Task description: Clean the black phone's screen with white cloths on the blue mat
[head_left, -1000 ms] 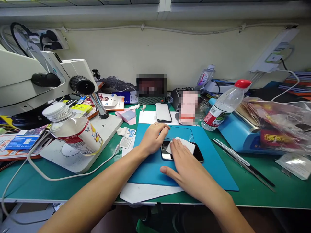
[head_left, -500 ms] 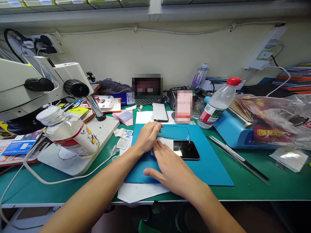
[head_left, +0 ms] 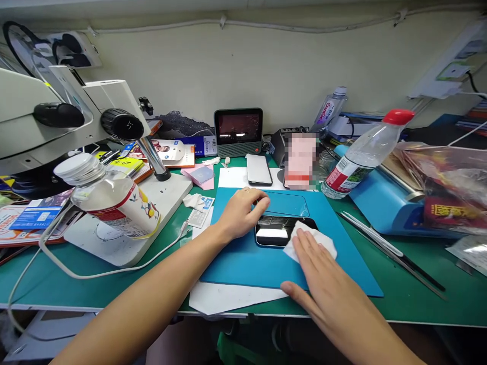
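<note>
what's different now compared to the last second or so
The right hand and the white wipe under it went from mid-phone to the phone's left end, then across to its right end, where the wipe now overlaps the blue mat. The left hand stayed by the left end of the phone; phone and mat look unmoved.

From the wearer's head, the camera looks forward-down across the table (head_left: 462,299).

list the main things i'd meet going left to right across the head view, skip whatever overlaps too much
White-capped bottle → left hand → black-faced phone → white wipe → red-capped bottle → clear plastic bag
</note>
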Tool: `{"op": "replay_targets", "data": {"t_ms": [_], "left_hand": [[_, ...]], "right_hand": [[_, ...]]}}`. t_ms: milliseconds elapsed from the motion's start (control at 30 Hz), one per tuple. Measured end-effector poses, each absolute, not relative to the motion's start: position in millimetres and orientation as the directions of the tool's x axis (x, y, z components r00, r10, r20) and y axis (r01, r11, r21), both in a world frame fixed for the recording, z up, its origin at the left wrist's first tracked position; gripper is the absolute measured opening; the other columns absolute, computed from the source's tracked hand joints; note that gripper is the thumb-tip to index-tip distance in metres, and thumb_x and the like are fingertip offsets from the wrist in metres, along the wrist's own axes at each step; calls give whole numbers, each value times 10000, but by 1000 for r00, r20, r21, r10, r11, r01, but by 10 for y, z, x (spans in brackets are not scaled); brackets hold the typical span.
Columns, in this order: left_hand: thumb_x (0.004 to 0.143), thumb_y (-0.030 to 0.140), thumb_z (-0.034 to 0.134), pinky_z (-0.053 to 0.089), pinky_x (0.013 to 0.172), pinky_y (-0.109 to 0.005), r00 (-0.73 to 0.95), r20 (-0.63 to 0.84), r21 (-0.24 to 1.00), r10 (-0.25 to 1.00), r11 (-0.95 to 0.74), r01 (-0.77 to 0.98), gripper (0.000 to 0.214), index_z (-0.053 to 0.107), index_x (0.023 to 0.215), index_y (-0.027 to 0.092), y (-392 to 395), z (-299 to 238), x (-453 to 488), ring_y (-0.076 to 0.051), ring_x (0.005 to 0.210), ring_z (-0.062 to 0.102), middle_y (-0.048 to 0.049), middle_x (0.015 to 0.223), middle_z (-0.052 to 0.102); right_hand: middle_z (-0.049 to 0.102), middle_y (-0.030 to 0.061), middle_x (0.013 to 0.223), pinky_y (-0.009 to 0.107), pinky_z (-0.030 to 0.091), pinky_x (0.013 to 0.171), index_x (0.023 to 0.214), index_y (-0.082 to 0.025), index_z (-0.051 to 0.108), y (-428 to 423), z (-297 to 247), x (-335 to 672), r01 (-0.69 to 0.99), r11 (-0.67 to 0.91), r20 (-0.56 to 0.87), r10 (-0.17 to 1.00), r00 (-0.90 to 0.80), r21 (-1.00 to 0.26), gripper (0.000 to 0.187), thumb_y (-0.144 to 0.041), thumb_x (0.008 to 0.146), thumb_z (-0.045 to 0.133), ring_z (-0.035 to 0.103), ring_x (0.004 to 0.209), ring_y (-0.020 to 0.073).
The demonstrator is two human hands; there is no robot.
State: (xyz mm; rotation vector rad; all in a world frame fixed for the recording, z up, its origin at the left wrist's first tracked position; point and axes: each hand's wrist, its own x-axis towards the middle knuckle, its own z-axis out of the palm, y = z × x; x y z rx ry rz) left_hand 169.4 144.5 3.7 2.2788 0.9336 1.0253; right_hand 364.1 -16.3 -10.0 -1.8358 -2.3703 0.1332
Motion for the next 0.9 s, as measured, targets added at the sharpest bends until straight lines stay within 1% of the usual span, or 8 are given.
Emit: {"op": "replay_targets", "data": {"t_ms": [133, 300, 367, 433, 500, 567, 700, 900], "left_hand": [[968, 311, 539, 447, 879, -359, 620, 457, 580, 637, -742, 335, 165, 658, 1023, 212, 1352, 72, 1724, -216, 921, 604, -39, 964, 712], [884, 263, 541, 451, 905, -382, 708, 421, 549, 567, -781, 299, 246, 622, 1109, 204, 1313, 100, 1722, -235, 956, 595, -59, 1076, 712], [855, 202, 465, 442, 915, -388, 642, 470, 573, 606, -762, 301, 240, 634, 1025, 216, 1326, 106, 1698, -223, 914, 609, -37, 995, 727], [831, 157, 398, 441, 906, -386, 489, 557, 617, 672, -728, 298, 253, 633, 902, 217, 1344, 113, 1668, -211, 853, 619, -25, 861, 722], [821, 147, 377, 448, 879, -379, 330, 608, 661, 722, -691, 292, 254, 621, 823, 214, 1361, 121, 1641, -206, 804, 618, -25, 771, 703], [812, 152, 386, 452, 856, -375, 255, 612, 689, 749, -663, 293, 239, 616, 794, 214, 1376, 124, 1625, -205, 774, 614, -24, 738, 696], [809, 161, 389, 452, 840, -369, 234, 620, 689, 749, -663, 294, 233, 615, 784, 215, 1406, 111, 1620, -206, 758, 609, -20, 724, 696], [821, 156, 388, 438, 862, -366, 259, 681, 629, 685, -729, 272, 227, 601, 766, 214, 1446, 79, 1612, -193, 748, 612, -9, 705, 688]], "right_hand": [[180, 174, 1671, 562, 309, 1208, 1591, -33, 290, -136, -45, 3824, 974, 180, 18, 984, -179, -141, 904, -690, 972, 323, 223, 1534, 355], [140, 192, 1684, 535, 220, 1243, 1596, -15, 256, 26, 15, 3822, 982, 104, -56, 992, -114, -155, 939, -713, 968, 287, 140, 1555, 332], [139, 197, 1686, 523, 192, 1252, 1596, -15, 254, 96, 37, 3823, 983, 89, -73, 992, -102, -163, 944, -717, 966, 290, 123, 1558, 326], [136, 196, 1687, 516, 181, 1255, 1600, -17, 242, 145, 63, 3821, 984, 76, -93, 991, -92, -163, 944, -718, 968, 274, 117, 1559, 320], [131, 198, 1687, 515, 186, 1255, 1602, -13, 228, 174, 83, 3799, 988, 59, -106, 992, -75, -145, 961, -730, 963, 256, 120, 1560, 321], [153, 216, 1680, 527, 205, 1250, 1594, 5, 245, 189, 87, 3745, 993, 41, -92, 994, -51, -109, 1008, -761, 940, 265, 140, 1556, 339], [241, 265, 1647, 563, 273, 1227, 1557, 46, 318, 217, 56, 3524, 997, 52, -22, 998, -53, -49, 1095, -822, 889, 291, 212, 1538, 388], [361, 270, 1612, 546, 300, 1221, 1530, 39, 387, 348, 111, 3021, 974, 221, 10, 975, -220, -47, 1101, -842, 875, 298, 298, 1515, 400]]}}
